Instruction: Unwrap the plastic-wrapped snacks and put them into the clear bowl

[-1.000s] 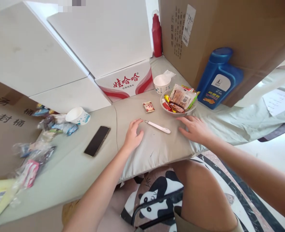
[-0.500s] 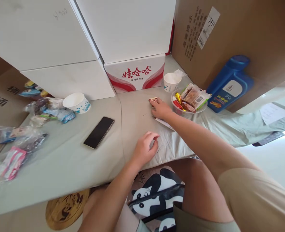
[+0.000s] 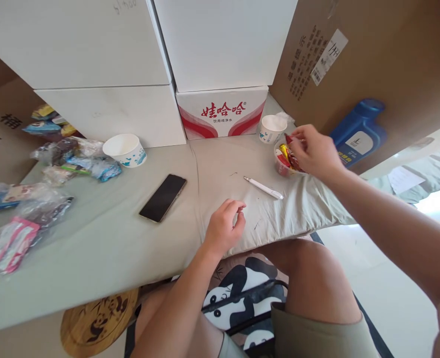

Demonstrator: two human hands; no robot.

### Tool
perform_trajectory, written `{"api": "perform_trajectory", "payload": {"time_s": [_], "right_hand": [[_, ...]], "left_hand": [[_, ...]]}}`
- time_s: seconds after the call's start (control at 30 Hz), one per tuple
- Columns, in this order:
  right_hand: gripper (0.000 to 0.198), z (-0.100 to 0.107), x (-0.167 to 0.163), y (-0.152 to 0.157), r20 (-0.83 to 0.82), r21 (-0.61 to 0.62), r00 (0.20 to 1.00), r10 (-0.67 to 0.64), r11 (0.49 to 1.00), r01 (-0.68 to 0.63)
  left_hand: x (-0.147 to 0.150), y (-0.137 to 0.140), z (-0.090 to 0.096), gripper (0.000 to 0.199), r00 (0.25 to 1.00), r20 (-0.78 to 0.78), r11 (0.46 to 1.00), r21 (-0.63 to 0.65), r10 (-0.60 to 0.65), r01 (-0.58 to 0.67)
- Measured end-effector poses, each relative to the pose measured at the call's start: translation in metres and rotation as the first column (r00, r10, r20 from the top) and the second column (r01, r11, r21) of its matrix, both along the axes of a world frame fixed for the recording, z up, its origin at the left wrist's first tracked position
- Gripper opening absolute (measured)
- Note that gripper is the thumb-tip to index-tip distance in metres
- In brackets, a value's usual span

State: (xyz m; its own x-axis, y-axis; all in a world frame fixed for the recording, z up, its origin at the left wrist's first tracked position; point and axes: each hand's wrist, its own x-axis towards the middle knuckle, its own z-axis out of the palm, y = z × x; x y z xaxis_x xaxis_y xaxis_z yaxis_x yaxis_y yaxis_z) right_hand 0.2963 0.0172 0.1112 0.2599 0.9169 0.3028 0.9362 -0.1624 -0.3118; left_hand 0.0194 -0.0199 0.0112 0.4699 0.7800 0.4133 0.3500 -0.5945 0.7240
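Note:
My right hand [image 3: 314, 149] is closed over the clear plastic bowl [image 3: 282, 169], pinching a small red snack packet [image 3: 288, 138] near its rim. Gold and red wrapped snacks [image 3: 284, 150] show inside the bowl; the hand hides the rest. My left hand [image 3: 225, 226] rests at the front of the cloth-covered table [image 3: 167, 253], fingers loosely curled, thumb apart from them, nothing held. Between the hands lies a slim white pen-like stick [image 3: 263, 187]. Left of my left hand is a black phone [image 3: 163, 198], lying flat.
A paper cup [image 3: 272, 130] stands behind the bowl, and a larger paper bowl [image 3: 126, 150] stands at the left. Plastic-wrapped snack packets [image 3: 89, 159] litter the left side. White boxes [image 3: 223, 113] line the back; a brown carton [image 3: 316, 99] stands at right.
My right hand has moved right from the table to the bowl, carrying the small red packet. The white stick is now uncovered. My left hand keeps nearly the same pose. The view has shifted slightly.

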Motion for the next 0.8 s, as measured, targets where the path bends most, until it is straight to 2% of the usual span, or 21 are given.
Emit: {"api": "perform_trajectory", "payload": {"time_s": [0.1, 0.17, 0.27, 0.4, 0.57, 0.8], "right_hand": [[0.034, 0.013, 0.020, -0.010, 0.007, -0.062, 0.997, -0.078, 0.995, 0.078], [0.033, 0.010, 0.029, -0.013, 0.089, -0.129, 0.993, -0.074, 0.988, 0.085], [0.036, -0.001, 0.036, -0.013, 0.219, -0.144, 0.975, -0.043, 0.987, 0.076], [0.039, -0.007, 0.039, -0.007, 0.210, -0.166, 0.977, -0.043, 0.983, 0.079], [0.035, -0.003, 0.049, -0.001, 0.299, -0.146, 0.954, 0.014, 0.989, 0.031], [0.031, -0.014, 0.040, 0.002, 0.388, -0.249, 0.920, 0.049, 0.967, 0.053]], "left_hand": [[0.000, 0.002, 0.000, 0.019, 1.000, 0.003, 1.000, 0.011, 0.016, -0.016], [0.000, 0.004, -0.001, 0.018, 1.000, 0.006, 1.000, 0.014, 0.025, -0.026], [0.002, 0.006, -0.003, 0.018, 0.999, 0.013, 0.999, 0.013, 0.031, -0.031], [0.006, 0.009, -0.006, 0.017, 1.000, 0.011, 1.000, 0.017, 0.023, -0.024], [0.009, 0.011, -0.009, 0.017, 1.000, -0.004, 1.000, 0.003, 0.025, -0.025], [0.010, 0.013, -0.008, 0.018, 1.000, -0.002, 1.000, -0.010, 0.019, -0.019]]}}
